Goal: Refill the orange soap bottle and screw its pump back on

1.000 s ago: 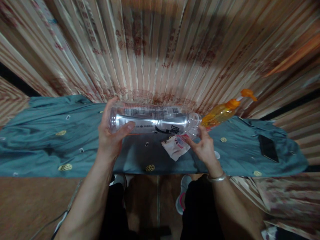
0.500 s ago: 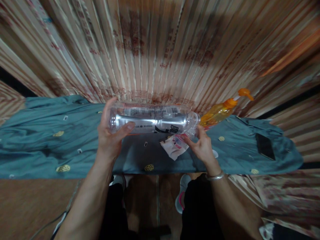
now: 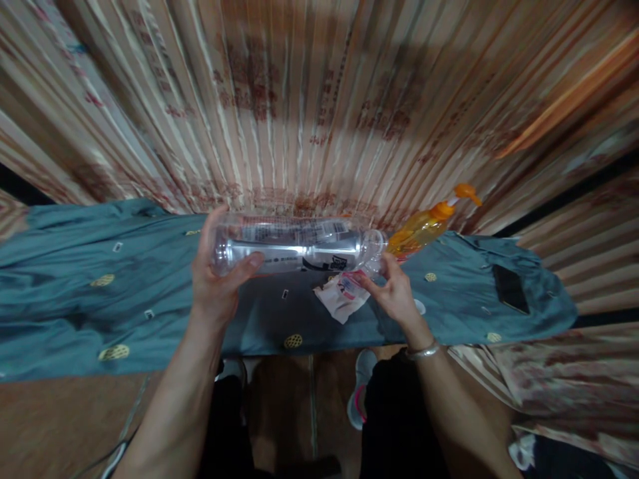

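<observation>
A large clear plastic bottle [image 3: 287,249] with a silver and black label lies level across the view. My left hand [image 3: 217,283] wraps round its base end, thumb along the near side. At the neck end, my right hand [image 3: 394,289] has its fingers closed by the bottle's neck. A crumpled white and pink wrapper or cloth [image 3: 344,296] is at the tip of my right thumb and hangs below the bottle. Whether its far edge touches the bench cover I cannot tell. Just beyond my right hand stands a pump bottle [image 3: 419,229] of yellow liquid with an orange top.
A teal patterned cloth [image 3: 160,279] covers the long bench in front of me. A dark phone [image 3: 510,289] lies at the right, and a small white round thing [image 3: 420,307] is beside my right wrist. Pleated curtains [image 3: 299,100] rise close behind the bench.
The view has shifted slightly, so most of the scene sits further left. Both hands keep the same hold on the bottle, with no clear change in its pose.
</observation>
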`<state>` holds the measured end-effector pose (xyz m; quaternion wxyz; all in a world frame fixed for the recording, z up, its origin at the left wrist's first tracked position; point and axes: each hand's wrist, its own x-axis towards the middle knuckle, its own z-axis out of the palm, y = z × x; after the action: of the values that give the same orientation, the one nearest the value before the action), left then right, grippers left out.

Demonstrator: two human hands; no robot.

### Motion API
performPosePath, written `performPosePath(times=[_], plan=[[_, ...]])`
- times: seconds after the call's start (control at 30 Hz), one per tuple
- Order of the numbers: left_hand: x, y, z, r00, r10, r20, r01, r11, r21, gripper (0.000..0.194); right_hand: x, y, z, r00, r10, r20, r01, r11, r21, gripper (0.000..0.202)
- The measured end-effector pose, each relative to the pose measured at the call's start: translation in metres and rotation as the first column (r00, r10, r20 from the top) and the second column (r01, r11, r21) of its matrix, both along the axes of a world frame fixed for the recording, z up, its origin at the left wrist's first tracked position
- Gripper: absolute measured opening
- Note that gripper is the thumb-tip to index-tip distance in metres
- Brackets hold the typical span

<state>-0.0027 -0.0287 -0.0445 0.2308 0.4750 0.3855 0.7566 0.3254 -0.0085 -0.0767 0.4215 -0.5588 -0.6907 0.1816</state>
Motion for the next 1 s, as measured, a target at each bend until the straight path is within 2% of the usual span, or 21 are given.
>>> performPosePath(times=[0.23, 0.6, 0.8, 1.0], plan=[[-0.008, -0.002, -0.007, 1.000, -0.016, 0.000, 0.016, 1.000, -0.007, 0.078, -0.003, 0.004, 0.002, 1.000, 0.027, -0.005, -0.027, 0.999, -0.035, 0.075], [0.003, -0.012, -0.002, 0.997, 0.013, 0.081, -0.003, 0.991, -0.133, 0.077, -0.002, -0.002, -0.002, 1.000, 0.024, 0.007, -0.024, 1.000, 0.000, 0.069], [0.003, -0.015, -0.003, 0.998, 0.004, 0.065, 0.006, 0.988, -0.152, 0.073, -0.003, -0.002, -0.005, 1.000, 0.007, 0.019, -0.008, 0.999, 0.052, 0.069], [0.004, -0.015, 0.004, 0.997, 0.015, 0.072, -0.006, 0.991, -0.131, 0.081, -0.002, -0.002, -0.006, 1.000, 0.009, 0.015, -0.010, 0.999, 0.045, 0.066]])
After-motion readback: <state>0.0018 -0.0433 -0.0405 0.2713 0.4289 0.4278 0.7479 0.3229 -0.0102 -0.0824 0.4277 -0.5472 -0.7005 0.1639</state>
